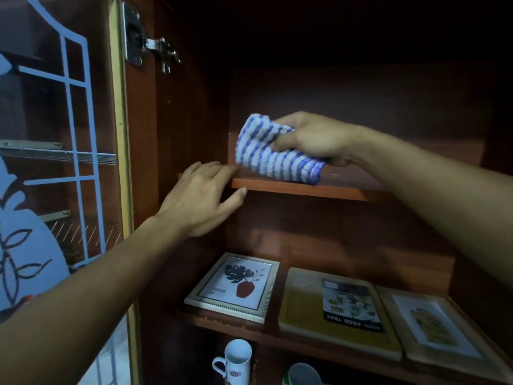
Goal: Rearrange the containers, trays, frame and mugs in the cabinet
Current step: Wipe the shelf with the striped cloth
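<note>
Cabinet: dark wood; door stands open at left.
Top shelf: its front edge shows between the hands.
Lower shelf: two trays lie flat side by side, filling the middle and right.
Frame: flat at left, just beside the trays.
Right hand: clenched round a striped cloth on the top shelf.
Left hand: released, straight fingers on the shelf's left end, thumb under its edge.
Mugs: below the lower shelf, apart.

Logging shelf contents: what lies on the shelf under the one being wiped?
Lying flat, left to right: a picture frame, a yellow food tray, a pale tray. Anything beneath them is covered; the shelf runs out of view at right.
</note>
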`<state>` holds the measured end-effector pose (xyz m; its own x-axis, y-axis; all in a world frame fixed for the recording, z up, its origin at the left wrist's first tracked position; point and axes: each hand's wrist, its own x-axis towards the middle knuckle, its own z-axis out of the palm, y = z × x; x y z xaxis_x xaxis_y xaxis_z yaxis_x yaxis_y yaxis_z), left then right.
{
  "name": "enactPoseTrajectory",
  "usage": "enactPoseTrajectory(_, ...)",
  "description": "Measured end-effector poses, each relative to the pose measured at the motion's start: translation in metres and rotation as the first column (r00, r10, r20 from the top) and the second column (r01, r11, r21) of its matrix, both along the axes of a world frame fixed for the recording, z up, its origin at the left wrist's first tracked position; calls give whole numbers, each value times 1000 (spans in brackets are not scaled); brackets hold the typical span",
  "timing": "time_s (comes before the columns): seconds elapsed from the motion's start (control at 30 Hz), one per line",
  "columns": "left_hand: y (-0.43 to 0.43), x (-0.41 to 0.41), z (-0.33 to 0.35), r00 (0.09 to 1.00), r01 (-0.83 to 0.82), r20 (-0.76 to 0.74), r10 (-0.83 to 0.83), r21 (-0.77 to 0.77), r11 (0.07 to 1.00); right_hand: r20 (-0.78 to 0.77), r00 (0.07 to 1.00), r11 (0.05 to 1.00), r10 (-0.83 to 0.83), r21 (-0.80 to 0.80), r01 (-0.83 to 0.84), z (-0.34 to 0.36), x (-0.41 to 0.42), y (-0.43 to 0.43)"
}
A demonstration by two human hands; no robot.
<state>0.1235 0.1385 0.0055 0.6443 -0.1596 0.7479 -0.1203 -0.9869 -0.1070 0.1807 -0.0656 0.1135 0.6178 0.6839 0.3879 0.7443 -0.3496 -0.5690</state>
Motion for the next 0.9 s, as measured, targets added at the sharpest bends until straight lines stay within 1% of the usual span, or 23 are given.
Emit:
enactPoseTrajectory(0.07,-7,2,3,1000,9,-10,-9,-4,1000,21,995,991,-93,100,90,7,10,-17)
enactPoseTrajectory(0.1,-12,3,5,1000,17,-9,-17,-3,1000,34,988,981,-152,124,147,11,17,-28)
enactPoseTrajectory(0.17,-22,5,8,999,47,0,-47,0,999,77,959,957,-274,119,264,20,32,-51)
enactPoseTrajectory(0.23,-30,9,10,997,78,8,-78,20,997,212,891,916,-400,50,399,26,45,-73)
enactPoseTrajectory(0.27,-34,10,10,995,94,10,-94,30,995,310,834,878,-456,4,479,28,50,-84)
enactPoseTrajectory(0.33,-39,12,10,993,117,9,-117,38,992,511,676,765,-530,-56,642,30,57,-102)
enactPoseTrajectory(0.37,-41,13,9,993,118,3,-119,37,992,578,607,705,-546,-74,705,30,60,-110)
enactPoseTrajectory(0.4,-42,14,8,993,115,-4,-114,35,993,611,559,648,-560,-98,755,30,63,-118)
enactPoseTrajectory(0.47,-42,15,6,994,105,-16,-104,24,994,609,505,536,-611,-151,831,26,69,-134)
enactPoseTrajectory(0.53,-43,16,5,995,99,-18,-99,15,995,589,459,400,-666,-238,885,20,74,-147)
enactPoseTrajectory(0.57,-43,16,5,995,98,-19,-98,10,995,582,456,349,-674,-294,890,17,79,-152)
enactPoseTrajectory(0.6,-43,16,6,995,98,-21,-98,6,995,571,473,313,-671,-360,879,13,84,-156)
enactPoseTrajectory(0.63,-44,16,6,995,98,-22,-97,3,995,547,498,296,-673,-418,859,10,86,-158)
enactPoseTrajectory(0.67,-44,16,5,995,99,-21,-99,1,995,512,522,296,-682,-459,838,6,88,-158)
enactPoseTrajectory(0.73,-43,16,5,995,103,-15,-103,-2,995,469,566,339,-678,-483,807,2,90,-154)
enactPoseTrajectory(0.8,-43,16,4,995,102,-7,-102,1,995,471,620,416,-628,-470,778,-1,87,-146)
enactPoseTrajectory(0.9,-43,17,4,995,97,-4,-97,4,995,504,706,568,-498,-426,705,-3,75,-132)
